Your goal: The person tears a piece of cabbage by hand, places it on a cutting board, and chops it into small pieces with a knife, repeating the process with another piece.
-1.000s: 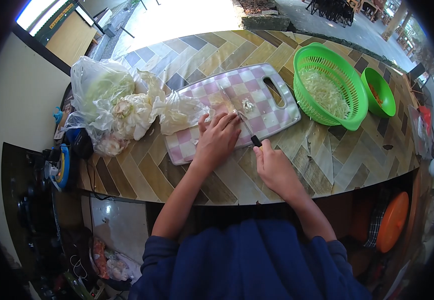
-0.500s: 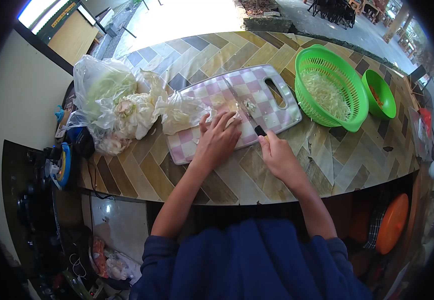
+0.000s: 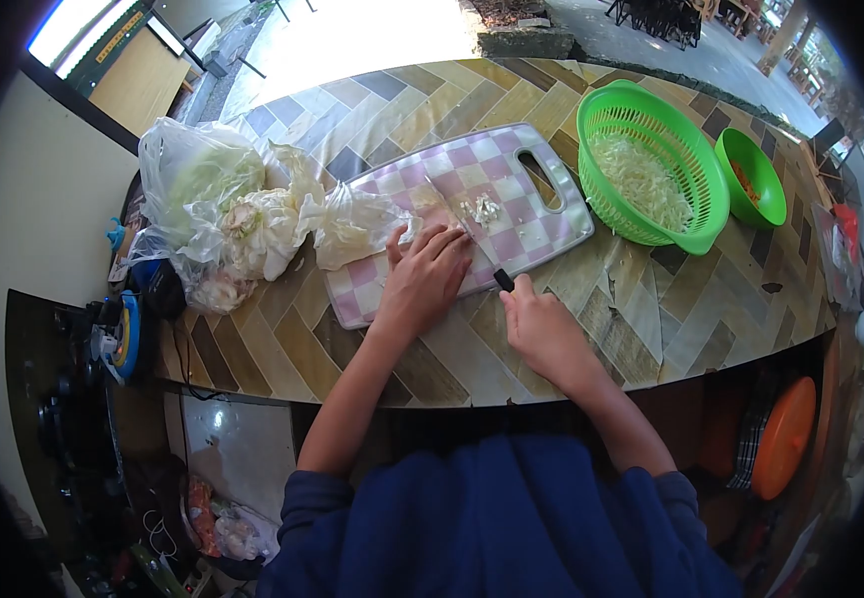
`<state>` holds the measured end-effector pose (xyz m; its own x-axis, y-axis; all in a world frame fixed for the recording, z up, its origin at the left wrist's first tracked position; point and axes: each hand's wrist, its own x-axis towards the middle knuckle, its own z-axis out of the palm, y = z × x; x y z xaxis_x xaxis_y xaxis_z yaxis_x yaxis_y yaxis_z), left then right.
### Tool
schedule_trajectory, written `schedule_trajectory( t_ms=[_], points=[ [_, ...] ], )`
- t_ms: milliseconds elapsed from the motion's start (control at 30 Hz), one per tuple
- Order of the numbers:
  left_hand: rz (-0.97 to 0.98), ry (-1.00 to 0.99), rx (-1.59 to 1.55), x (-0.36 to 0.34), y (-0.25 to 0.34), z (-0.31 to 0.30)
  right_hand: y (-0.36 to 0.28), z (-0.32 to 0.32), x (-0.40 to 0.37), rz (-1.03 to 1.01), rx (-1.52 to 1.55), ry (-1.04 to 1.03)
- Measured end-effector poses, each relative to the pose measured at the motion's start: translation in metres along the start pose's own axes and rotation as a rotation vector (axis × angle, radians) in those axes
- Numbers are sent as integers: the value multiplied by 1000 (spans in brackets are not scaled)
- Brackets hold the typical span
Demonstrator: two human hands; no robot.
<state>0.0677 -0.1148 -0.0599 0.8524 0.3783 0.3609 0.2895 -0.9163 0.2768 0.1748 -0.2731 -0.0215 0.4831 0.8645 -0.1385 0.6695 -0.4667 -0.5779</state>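
My right hand (image 3: 550,334) is wrapped around the black handle of a kitchen knife (image 3: 475,246). Its blade slants away to the upper left over a pink-and-white checked cutting board (image 3: 542,227), close beside the fingertips of my left hand (image 3: 420,279). Those left fingers are bent and press down on the board; what lies beneath them is hidden. Small chopped white bits (image 3: 482,207) lie on the board just right of the blade. Crumpled pale leaves or peel (image 3: 352,224) rest on the board's left end, above my left hand.
A green colander (image 3: 706,242) holding shredded pale vegetable stands right of the board, beside a small green bowl (image 3: 773,199) with orange pieces. Left lies a clear plastic bag (image 3: 168,164) around a pale green cabbage, with leafy trimmings (image 3: 263,234). The patterned tabletop (image 3: 591,349) curves near my body.
The knife and my right hand have shifted slightly left, toward my left fingers. More of the chopped white bits now show to the right of the blade.
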Motion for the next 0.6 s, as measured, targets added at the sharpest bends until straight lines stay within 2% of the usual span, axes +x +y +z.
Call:
schedule_trajectory(
  t_ms=[100,200,300,600],
  points=[
    [8,12,15,-3,0,0,-9,10,13,28,-41,33],
    [1,31,55,-4,1,1,5,11,28,-15,104,58],
    [-23,-1,9,-4,2,-1,15,-5,24,-65,249,45],
    [6,0,-4,-3,-1,-3,10,-11,-2,-25,276,-30]
  ],
)
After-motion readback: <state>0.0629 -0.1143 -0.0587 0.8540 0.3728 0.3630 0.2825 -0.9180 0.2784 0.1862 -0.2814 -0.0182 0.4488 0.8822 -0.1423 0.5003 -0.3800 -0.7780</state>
